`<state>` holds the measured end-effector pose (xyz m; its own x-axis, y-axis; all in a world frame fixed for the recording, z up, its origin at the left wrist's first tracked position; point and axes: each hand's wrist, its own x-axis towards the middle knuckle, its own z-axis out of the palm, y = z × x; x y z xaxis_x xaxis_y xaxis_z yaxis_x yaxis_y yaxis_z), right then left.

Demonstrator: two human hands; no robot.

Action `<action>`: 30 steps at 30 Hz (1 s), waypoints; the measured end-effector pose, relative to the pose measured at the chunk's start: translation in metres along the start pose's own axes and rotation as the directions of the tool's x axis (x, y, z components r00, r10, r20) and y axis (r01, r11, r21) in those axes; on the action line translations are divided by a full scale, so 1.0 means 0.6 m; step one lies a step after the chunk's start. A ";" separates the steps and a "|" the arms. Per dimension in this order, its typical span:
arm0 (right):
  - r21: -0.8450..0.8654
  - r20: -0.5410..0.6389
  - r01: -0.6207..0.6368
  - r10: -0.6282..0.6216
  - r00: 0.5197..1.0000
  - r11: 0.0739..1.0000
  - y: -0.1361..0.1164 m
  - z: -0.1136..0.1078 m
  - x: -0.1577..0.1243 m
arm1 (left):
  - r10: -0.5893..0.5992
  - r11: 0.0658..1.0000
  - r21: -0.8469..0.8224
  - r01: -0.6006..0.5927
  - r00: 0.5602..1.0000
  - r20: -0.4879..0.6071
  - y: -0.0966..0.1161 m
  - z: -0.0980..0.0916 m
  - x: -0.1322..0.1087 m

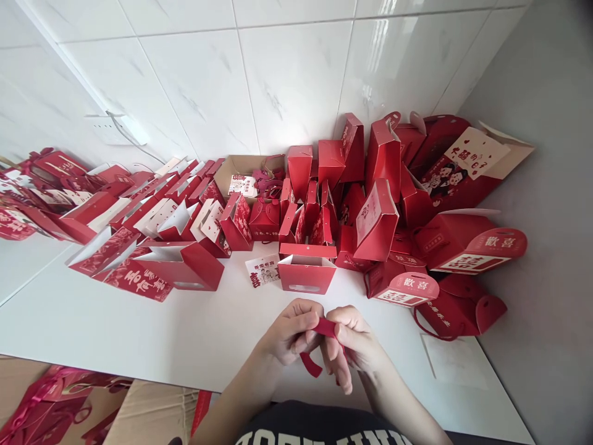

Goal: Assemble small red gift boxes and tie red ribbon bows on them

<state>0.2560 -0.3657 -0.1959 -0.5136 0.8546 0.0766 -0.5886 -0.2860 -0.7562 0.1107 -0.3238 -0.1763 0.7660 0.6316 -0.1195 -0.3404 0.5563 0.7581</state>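
A red ribbon (325, 327) is pinched between both hands above the front of the white table. My left hand (293, 330) grips one side of it with thumb and fingers, and a loose end hangs below. My right hand (349, 343) pinches the other side, its lower fingers partly extended; another piece of ribbon shows along them. Just beyond the hands stands an open red gift box (307, 272) with an oval window low on its front. A printed card (262, 271) lies flat to the left of that box.
Rows of red gift boxes (201, 266) line the table's back and left. More boxes are stacked at right, including one with a rounded handle flap (407, 287). A cardboard box (231, 173) holds red pieces. Tiled wall (296, 80) behind; cartons (148, 414) below front left.
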 end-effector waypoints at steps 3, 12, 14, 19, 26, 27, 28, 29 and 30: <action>0.091 -0.088 0.144 -0.137 0.987 0.985 0.003 0.009 0.003 | 0.066 0.993 -0.091 -0.071 0.996 -0.059 -0.009 0.012 0.009; 0.196 0.068 0.262 -0.279 0.958 0.945 -0.022 0.010 0.003 | 0.217 0.949 -0.235 -0.209 0.976 0.008 -0.019 -0.006 0.011; 0.124 0.055 0.219 -0.227 0.972 0.968 -0.034 0.006 -0.004 | 0.173 0.976 -0.151 -0.160 0.982 0.077 -0.007 -0.015 0.008; -0.066 -0.002 0.076 -0.076 0.997 0.995 -0.049 -0.002 -0.015 | 0.058 0.997 0.031 -0.065 0.979 0.198 0.018 -0.018 0.001; -0.105 -0.064 0.057 -0.063 0.996 0.993 -0.037 -0.006 -0.008 | 0.106 0.990 0.078 -0.121 0.978 0.178 0.022 -0.017 -0.013; -0.100 -0.056 0.067 -0.073 0.996 0.993 -0.037 -0.007 -0.008 | 0.119 0.988 0.072 -0.134 0.976 0.183 0.022 -0.018 -0.014; -0.090 -0.050 0.080 -0.084 0.995 0.993 -0.036 -0.008 -0.008 | 0.130 0.987 0.065 -0.145 0.973 0.192 0.023 -0.019 -0.014; -0.081 -0.048 0.089 -0.093 0.994 0.993 -0.036 -0.009 -0.009 | 0.137 0.987 0.057 -0.152 0.970 0.201 0.023 -0.020 -0.014; -0.076 -0.050 0.092 -0.096 0.994 0.993 -0.036 -0.010 -0.009 | 0.137 0.987 0.052 -0.151 0.969 0.204 0.023 -0.020 -0.014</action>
<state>0.2754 -0.3617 -0.1837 -0.4234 0.8985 0.1162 -0.5840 -0.1726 -0.7932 0.0931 -0.3149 -0.1723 0.8069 0.5787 0.1187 -0.4229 0.4256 0.8000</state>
